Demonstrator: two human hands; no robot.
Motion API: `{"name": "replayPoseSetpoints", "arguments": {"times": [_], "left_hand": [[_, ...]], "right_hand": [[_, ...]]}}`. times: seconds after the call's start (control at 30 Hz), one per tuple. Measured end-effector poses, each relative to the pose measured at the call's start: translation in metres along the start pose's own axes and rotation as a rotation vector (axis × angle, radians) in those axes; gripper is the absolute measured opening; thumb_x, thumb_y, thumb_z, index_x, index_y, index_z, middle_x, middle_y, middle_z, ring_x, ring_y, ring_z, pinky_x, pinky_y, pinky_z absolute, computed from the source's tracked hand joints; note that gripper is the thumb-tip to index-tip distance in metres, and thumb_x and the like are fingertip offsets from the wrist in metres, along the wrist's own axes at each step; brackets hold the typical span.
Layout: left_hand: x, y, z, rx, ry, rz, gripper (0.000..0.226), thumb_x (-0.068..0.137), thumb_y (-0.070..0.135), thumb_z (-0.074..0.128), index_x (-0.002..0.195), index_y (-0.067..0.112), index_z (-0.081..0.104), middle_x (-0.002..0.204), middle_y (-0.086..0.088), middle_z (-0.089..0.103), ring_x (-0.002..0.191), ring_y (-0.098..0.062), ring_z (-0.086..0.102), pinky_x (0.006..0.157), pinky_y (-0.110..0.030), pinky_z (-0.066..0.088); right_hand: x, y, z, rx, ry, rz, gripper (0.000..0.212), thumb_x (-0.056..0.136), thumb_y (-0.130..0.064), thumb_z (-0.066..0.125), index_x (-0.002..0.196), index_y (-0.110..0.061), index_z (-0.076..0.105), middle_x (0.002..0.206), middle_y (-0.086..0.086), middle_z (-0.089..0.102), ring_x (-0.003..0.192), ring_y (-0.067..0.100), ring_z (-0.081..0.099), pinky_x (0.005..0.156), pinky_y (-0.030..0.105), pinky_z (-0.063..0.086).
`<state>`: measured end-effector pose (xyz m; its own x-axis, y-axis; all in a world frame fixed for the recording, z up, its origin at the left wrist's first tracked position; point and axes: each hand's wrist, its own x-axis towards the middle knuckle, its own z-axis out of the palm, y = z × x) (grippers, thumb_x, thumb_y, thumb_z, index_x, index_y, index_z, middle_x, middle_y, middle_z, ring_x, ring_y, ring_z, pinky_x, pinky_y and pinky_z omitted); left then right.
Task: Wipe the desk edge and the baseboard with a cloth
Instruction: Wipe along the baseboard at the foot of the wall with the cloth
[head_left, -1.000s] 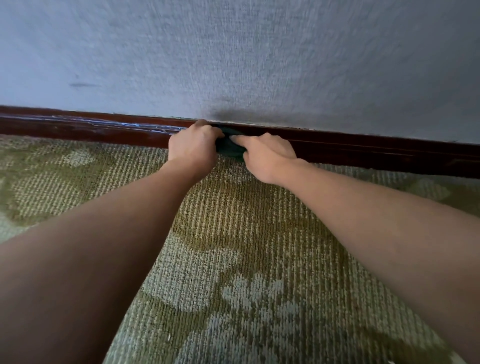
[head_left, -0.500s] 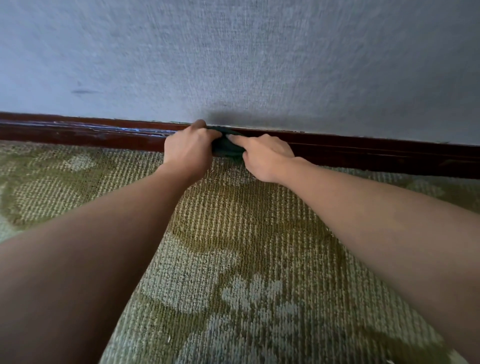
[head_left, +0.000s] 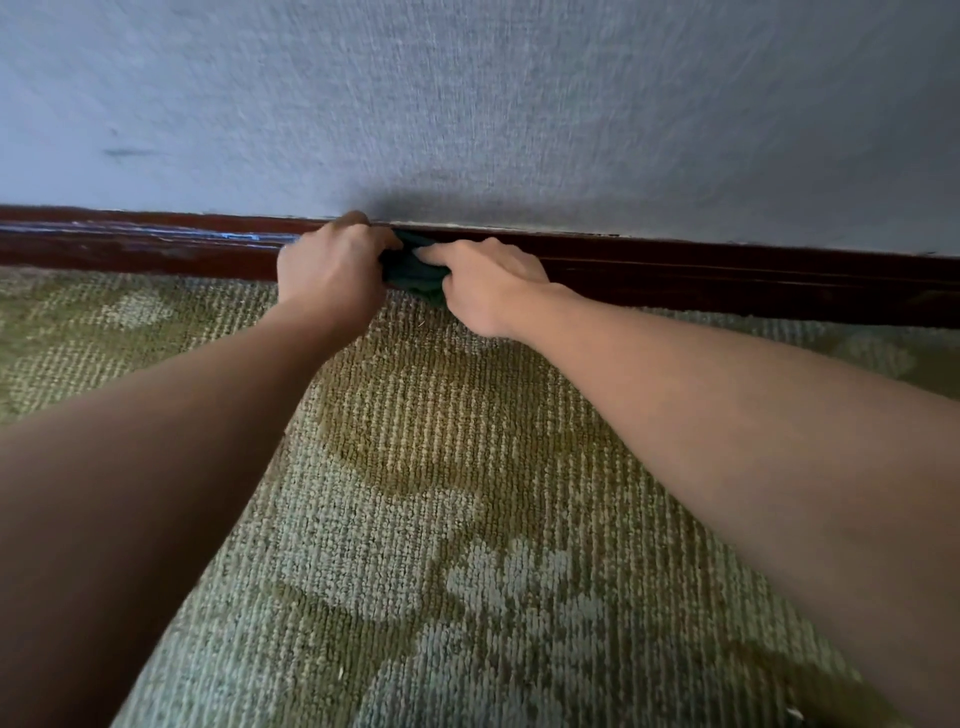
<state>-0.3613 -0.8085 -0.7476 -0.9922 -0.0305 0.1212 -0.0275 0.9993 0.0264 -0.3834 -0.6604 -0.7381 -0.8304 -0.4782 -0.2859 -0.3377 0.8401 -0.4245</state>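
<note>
A dark red-brown wooden baseboard (head_left: 727, 275) runs along the foot of the wall, with scuffed pale streaks on its left stretch. A small dark green cloth (head_left: 415, 270) is bunched against it near the middle. My left hand (head_left: 332, 270) grips the cloth's left side with curled fingers, its knuckles against the board. My right hand (head_left: 488, 286) holds the right side, its thumb pressing on top of the cloth. Most of the cloth is hidden between my hands. No desk is in view.
Grey textured wall (head_left: 519, 114) rises above the baseboard, with a small dark mark at the left. Olive-green patterned carpet (head_left: 441, 493) covers the floor below, under both outstretched forearms.
Both hands and the cloth have slid a little to the left along the baseboard. The grip on the cloth is the same.
</note>
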Motion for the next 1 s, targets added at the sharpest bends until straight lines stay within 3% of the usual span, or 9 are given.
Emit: {"name": "replayPoseSetpoints", "arguments": {"times": [0.1, 0.27, 0.33, 0.43, 0.53, 0.63, 0.8, 0.9, 1.0], "left_hand": [[-0.005, 0.002, -0.002, -0.008, 0.004, -0.026, 0.031, 0.084, 0.007, 0.054, 0.108, 0.022, 0.066, 0.103, -0.013, 0.062, 0.087, -0.039, 0.060, 0.062, -0.037, 0.042], [-0.023, 0.002, -0.004, 0.060, -0.067, 0.136, 0.031, 0.086, 0.016, 0.054, 0.114, 0.026, 0.063, 0.107, -0.008, 0.061, 0.086, -0.035, 0.062, 0.064, -0.037, 0.048], [-0.028, 0.002, -0.006, 0.043, -0.109, 0.144, 0.033, 0.085, 0.017, 0.055, 0.115, 0.028, 0.062, 0.112, -0.004, 0.062, 0.094, -0.032, 0.061, 0.069, -0.038, 0.049], [-0.030, 0.004, -0.010, 0.030, -0.160, 0.089, 0.034, 0.083, 0.017, 0.056, 0.114, 0.030, 0.063, 0.114, -0.001, 0.064, 0.103, -0.029, 0.057, 0.075, -0.037, 0.049], [-0.032, 0.006, -0.019, 0.022, -0.157, 0.077, 0.031, 0.083, 0.016, 0.058, 0.112, 0.025, 0.066, 0.108, -0.006, 0.065, 0.105, -0.032, 0.048, 0.081, -0.040, 0.045], [-0.035, 0.016, -0.030, 0.037, -0.104, 0.106, 0.028, 0.083, 0.014, 0.061, 0.109, 0.018, 0.068, 0.109, -0.011, 0.063, 0.103, -0.035, 0.043, 0.087, -0.043, 0.039], [-0.041, 0.042, -0.039, 0.018, -0.075, 0.029, 0.033, 0.082, -0.001, 0.054, 0.112, 0.008, 0.066, 0.107, -0.019, 0.064, 0.100, -0.036, 0.047, 0.087, -0.043, 0.040], [-0.041, 0.057, -0.047, -0.059, -0.083, -0.081, 0.039, 0.081, -0.003, 0.051, 0.113, 0.013, 0.065, 0.104, -0.018, 0.064, 0.096, -0.034, 0.052, 0.082, -0.042, 0.046], [-0.041, 0.065, -0.058, -0.060, -0.110, -0.137, 0.044, 0.081, -0.003, 0.049, 0.117, 0.019, 0.063, 0.101, -0.017, 0.060, 0.091, -0.035, 0.056, 0.077, -0.041, 0.048]], "right_hand": [[0.001, -0.002, 0.000, -0.016, 0.002, -0.015, 0.050, 0.097, -0.014, 0.037, 0.140, -0.038, 0.030, 0.120, 0.009, 0.057, 0.087, 0.025, 0.054, 0.064, 0.030, 0.035], [-0.016, 0.011, 0.008, -0.112, -0.043, -0.070, 0.049, 0.097, -0.016, 0.029, 0.141, -0.039, 0.029, 0.119, 0.012, 0.059, 0.071, 0.020, 0.049, 0.053, 0.026, 0.034], [-0.022, 0.015, 0.013, 0.009, -0.088, -0.061, 0.046, 0.097, -0.021, 0.028, 0.139, -0.040, 0.033, 0.118, 0.011, 0.059, 0.058, 0.015, 0.050, 0.045, 0.027, 0.035], [-0.025, 0.016, 0.014, 0.234, -0.090, -0.060, 0.043, 0.096, -0.023, 0.030, 0.135, -0.035, 0.042, 0.120, 0.006, 0.059, 0.042, 0.012, 0.060, 0.052, 0.026, 0.050], [-0.028, 0.019, 0.009, 0.327, -0.046, -0.080, 0.040, 0.095, -0.020, 0.033, 0.131, -0.031, 0.049, 0.106, 0.003, 0.063, 0.039, 0.010, 0.060, 0.049, 0.021, 0.046], [-0.035, 0.022, 0.002, 0.324, -0.010, -0.107, 0.039, 0.096, -0.020, 0.032, 0.128, -0.030, 0.052, 0.110, 0.005, 0.064, 0.047, 0.013, 0.057, 0.057, 0.028, 0.052], [-0.046, 0.023, -0.006, 0.225, 0.039, -0.130, 0.034, 0.095, -0.025, 0.040, 0.126, -0.027, 0.053, 0.104, 0.006, 0.064, 0.071, 0.021, 0.054, 0.059, 0.028, 0.040], [-0.051, 0.020, -0.008, 0.141, 0.036, -0.128, 0.034, 0.091, -0.033, 0.052, 0.124, -0.024, 0.053, 0.102, 0.005, 0.063, 0.080, 0.023, 0.058, 0.064, 0.029, 0.046], [-0.053, 0.016, -0.010, 0.111, 0.077, -0.141, 0.034, 0.091, -0.021, 0.054, 0.124, -0.022, 0.051, 0.106, 0.009, 0.063, 0.094, 0.028, 0.060, 0.065, 0.031, 0.043]]}}
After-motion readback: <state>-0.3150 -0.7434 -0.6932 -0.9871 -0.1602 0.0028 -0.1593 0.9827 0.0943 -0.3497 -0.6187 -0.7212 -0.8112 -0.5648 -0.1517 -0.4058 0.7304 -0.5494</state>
